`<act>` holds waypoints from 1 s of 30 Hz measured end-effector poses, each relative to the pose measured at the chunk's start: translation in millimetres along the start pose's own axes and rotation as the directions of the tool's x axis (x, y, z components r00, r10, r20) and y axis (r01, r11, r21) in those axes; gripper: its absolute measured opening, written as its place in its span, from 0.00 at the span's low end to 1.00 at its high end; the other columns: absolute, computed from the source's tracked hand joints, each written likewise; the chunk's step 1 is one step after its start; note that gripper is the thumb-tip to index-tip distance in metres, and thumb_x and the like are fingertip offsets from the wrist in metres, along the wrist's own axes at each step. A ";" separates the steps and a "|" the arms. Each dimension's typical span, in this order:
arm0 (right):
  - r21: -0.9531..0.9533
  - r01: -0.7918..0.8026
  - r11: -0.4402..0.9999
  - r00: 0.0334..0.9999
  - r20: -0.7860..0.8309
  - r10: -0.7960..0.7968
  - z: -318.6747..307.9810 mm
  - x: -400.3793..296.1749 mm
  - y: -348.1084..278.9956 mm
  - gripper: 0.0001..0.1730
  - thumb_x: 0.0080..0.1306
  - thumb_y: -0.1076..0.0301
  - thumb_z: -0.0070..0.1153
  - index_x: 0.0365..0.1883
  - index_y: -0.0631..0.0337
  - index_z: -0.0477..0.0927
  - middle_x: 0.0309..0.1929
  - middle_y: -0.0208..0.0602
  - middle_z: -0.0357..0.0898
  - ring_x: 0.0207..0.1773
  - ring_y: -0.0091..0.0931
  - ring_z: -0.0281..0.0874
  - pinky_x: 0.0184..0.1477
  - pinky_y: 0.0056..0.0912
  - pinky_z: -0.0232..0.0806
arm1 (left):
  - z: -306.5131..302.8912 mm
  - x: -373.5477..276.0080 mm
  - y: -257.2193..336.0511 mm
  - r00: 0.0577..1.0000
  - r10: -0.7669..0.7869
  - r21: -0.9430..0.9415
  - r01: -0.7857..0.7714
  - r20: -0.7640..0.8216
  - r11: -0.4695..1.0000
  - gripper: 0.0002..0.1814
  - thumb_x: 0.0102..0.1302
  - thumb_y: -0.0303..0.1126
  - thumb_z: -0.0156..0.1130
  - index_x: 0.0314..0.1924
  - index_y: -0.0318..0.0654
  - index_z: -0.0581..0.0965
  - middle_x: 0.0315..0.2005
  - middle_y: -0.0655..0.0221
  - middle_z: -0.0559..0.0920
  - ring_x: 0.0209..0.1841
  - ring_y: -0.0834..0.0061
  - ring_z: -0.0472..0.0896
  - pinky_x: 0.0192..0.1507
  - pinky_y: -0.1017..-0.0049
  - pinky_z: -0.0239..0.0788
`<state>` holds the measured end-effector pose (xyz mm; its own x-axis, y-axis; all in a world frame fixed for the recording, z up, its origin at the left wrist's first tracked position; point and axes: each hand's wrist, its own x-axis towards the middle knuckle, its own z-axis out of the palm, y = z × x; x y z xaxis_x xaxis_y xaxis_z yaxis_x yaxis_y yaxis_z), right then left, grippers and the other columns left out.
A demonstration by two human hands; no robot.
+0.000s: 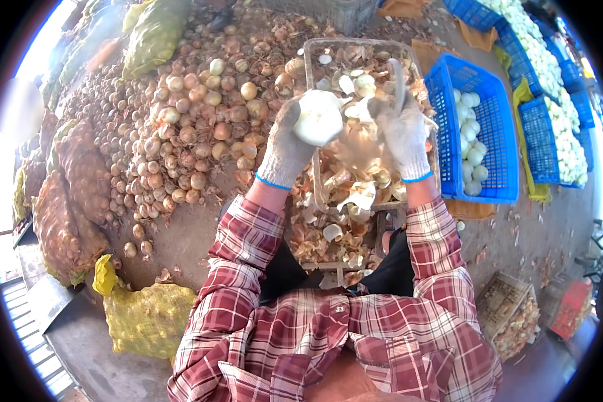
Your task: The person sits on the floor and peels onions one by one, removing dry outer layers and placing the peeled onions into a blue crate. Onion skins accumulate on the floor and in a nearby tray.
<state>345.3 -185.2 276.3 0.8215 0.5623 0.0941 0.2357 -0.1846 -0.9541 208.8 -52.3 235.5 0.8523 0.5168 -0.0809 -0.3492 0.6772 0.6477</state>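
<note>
In my gloved left hand (285, 143) is a peeled white onion (319, 118), held over the near left side of a peel-filled plastic crate (309, 65). My right hand (404, 128), also in a knitted work glove, grips a knife (398, 83) whose blade points away from me. Loose skins and cut onion ends (359, 196) fill the crate below both hands. To the right of my right hand stands a blue plastic crate (492, 183) with several peeled onions (470, 133) inside.
A large heap of unpeeled onions (196, 125) spreads over the floor at left. Mesh sacks of onions (68, 226) lie beyond it, and a yellow mesh sack (148, 314) sits at near left. Blue crates of peeled onions (565, 145) line the far right. Crates of peelings (512, 316) stand at near right.
</note>
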 end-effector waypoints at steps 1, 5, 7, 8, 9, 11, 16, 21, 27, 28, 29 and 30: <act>0.270 -0.053 0.962 0.998 0.044 0.042 -0.7 0.6 -2.7 0.23 0.57 0.56 0.65 0.43 0.63 0.75 0.30 0.33 0.80 0.30 0.23 0.78 0.32 0.28 0.72 | -1.0 -1.2 1.0 1.000 -0.014 -0.043 0.013 -0.005 0.999 0.42 0.60 0.64 0.54 0.61 0.36 0.66 0.56 0.55 0.73 0.57 0.55 0.73 0.58 0.51 0.66; 0.262 -0.202 0.944 0.951 0.281 0.126 11.9 -9.7 -5.7 0.18 0.60 0.61 0.61 0.44 0.64 0.76 0.25 0.28 0.75 0.23 0.15 0.70 0.27 0.19 0.67 | 4.1 -2.9 1.6 0.999 -0.033 -0.045 0.035 0.033 0.998 0.42 0.57 0.65 0.58 0.56 0.33 0.69 0.51 0.57 0.77 0.53 0.61 0.77 0.54 0.60 0.72; 0.211 -0.191 0.959 0.946 0.302 0.122 20.5 -14.7 -6.1 0.12 0.65 0.65 0.56 0.41 0.65 0.76 0.24 0.28 0.74 0.24 0.15 0.69 0.27 0.19 0.67 | 1.1 -1.2 -0.8 0.997 0.010 0.002 -0.010 0.076 1.000 0.41 0.58 0.63 0.59 0.55 0.32 0.70 0.48 0.59 0.78 0.49 0.65 0.79 0.51 0.64 0.75; 0.210 -0.156 0.965 0.940 0.332 0.080 20.5 -15.7 -5.0 0.12 0.65 0.66 0.54 0.42 0.65 0.76 0.25 0.28 0.74 0.24 0.15 0.69 0.27 0.19 0.67 | 0.0 -2.9 -1.6 0.996 -0.047 -0.018 0.048 0.082 0.999 0.40 0.60 0.63 0.58 0.55 0.31 0.70 0.46 0.59 0.79 0.47 0.68 0.80 0.48 0.67 0.76; 0.210 -0.121 0.970 0.932 0.360 0.038 19.6 -16.2 -3.8 0.11 0.66 0.66 0.53 0.42 0.65 0.76 0.25 0.28 0.74 0.24 0.15 0.69 0.27 0.19 0.67 | 1.4 -4.4 -0.7 0.992 -0.070 -0.021 0.073 0.101 0.997 0.39 0.61 0.62 0.57 0.54 0.31 0.70 0.45 0.60 0.79 0.45 0.69 0.80 0.47 0.68 0.76; 0.324 -0.103 0.940 0.943 0.332 -0.011 14.1 -17.5 -4.9 0.09 0.68 0.68 0.51 0.37 0.67 0.77 0.25 0.27 0.74 0.25 0.15 0.69 0.27 0.19 0.66 | 5.7 -6.1 2.4 0.983 -0.116 -0.024 0.121 0.140 0.992 0.36 0.63 0.60 0.56 0.53 0.31 0.72 0.43 0.61 0.80 0.42 0.71 0.81 0.44 0.70 0.77; 0.454 -0.122 0.882 0.984 0.171 0.048 7.2 -16.6 -8.5 0.10 0.68 0.70 0.50 0.31 0.67 0.77 0.24 0.30 0.76 0.25 0.16 0.72 0.27 0.20 0.66 | 19.1 -5.8 4.3 0.980 0.018 0.530 0.092 -0.198 0.843 0.34 0.68 0.59 0.48 0.51 0.28 0.74 0.40 0.61 0.82 0.38 0.72 0.82 0.43 0.72 0.76; 0.055 0.216 0.975 0.937 0.268 -0.223 1.9 -10.9 -2.3 0.07 0.66 0.71 0.51 0.33 0.66 0.78 0.24 0.34 0.78 0.28 0.17 0.75 0.29 0.22 0.68 | 13.2 -3.3 -6.4 0.996 0.011 0.311 0.016 -0.084 0.950 0.26 0.69 0.45 0.54 0.56 0.29 0.71 0.45 0.59 0.78 0.43 0.74 0.80 0.44 0.75 0.75; 0.493 -0.132 0.860 0.957 0.288 -0.018 11.4 -15.3 -12.1 0.08 0.67 0.68 0.52 0.36 0.66 0.75 0.25 0.28 0.76 0.24 0.18 0.71 0.27 0.21 0.66 | 21.8 -9.1 -7.8 0.995 0.075 0.364 -0.048 -0.059 0.930 0.31 0.56 0.37 0.64 0.58 0.30 0.69 0.48 0.61 0.76 0.49 0.73 0.76 0.51 0.73 0.70; 0.415 -0.303 0.858 0.934 0.308 0.181 4.2 -19.6 -29.7 0.10 0.69 0.66 0.50 0.37 0.65 0.74 0.25 0.27 0.74 0.23 0.15 0.67 0.25 0.18 0.63 | 23.9 -9.5 -3.9 0.996 0.080 0.342 -0.064 -0.031 0.937 0.33 0.53 0.36 0.66 0.57 0.30 0.69 0.48 0.61 0.76 0.50 0.73 0.76 0.51 0.73 0.70; 0.514 -0.337 0.789 0.929 0.319 0.189 3.2 -17.5 -27.2 0.11 0.69 0.64 0.50 0.38 0.65 0.74 0.24 0.27 0.74 0.23 0.15 0.68 0.25 0.17 0.63 | 23.9 -11.0 -1.5 0.995 0.098 0.329 -0.090 -0.007 0.940 0.34 0.50 0.36 0.68 0.57 0.30 0.69 0.48 0.62 0.76 0.50 0.73 0.76 0.52 0.73 0.69; 0.600 -0.361 0.714 0.926 0.321 0.198 -2.3 -15.6 -23.1 0.12 0.69 0.63 0.50 0.39 0.65 0.75 0.24 0.27 0.74 0.23 0.15 0.68 0.24 0.16 0.63 | 26.3 -12.4 -0.2 0.994 0.111 0.307 -0.113 0.026 0.945 0.36 0.47 0.35 0.69 0.57 0.30 0.69 0.48 0.62 0.76 0.51 0.73 0.76 0.53 0.72 0.69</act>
<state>328.3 -191.5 297.4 0.6407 0.7431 -0.1932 -0.4400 0.1492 -0.8855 208.5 -72.5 256.2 0.8183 0.5748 0.0111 -0.3069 0.4205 0.8538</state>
